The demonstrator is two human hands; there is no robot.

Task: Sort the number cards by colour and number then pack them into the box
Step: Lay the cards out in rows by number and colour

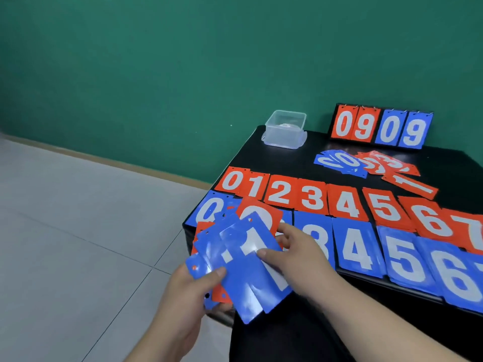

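My left hand (194,286) grips a fanned stack of blue and red number cards (235,259) over the table's near left corner. My right hand (295,253) pinches the top blue card of that fan, a 1 (257,270). On the black table (287,160) lies a red row (313,198) reading 0 to 7 and, in front of it, a blue row (402,257) showing 0, 3, 4, 5, 6. A clear plastic box (285,129) stands at the table's far left corner.
A flip scoreboard (380,129) reading 09 09 stands at the table's back edge. Loose piles of blue cards (339,163) and red cards (392,167) lie in front of it. Grey tiled floor (78,231) lies to the left, a green wall behind.
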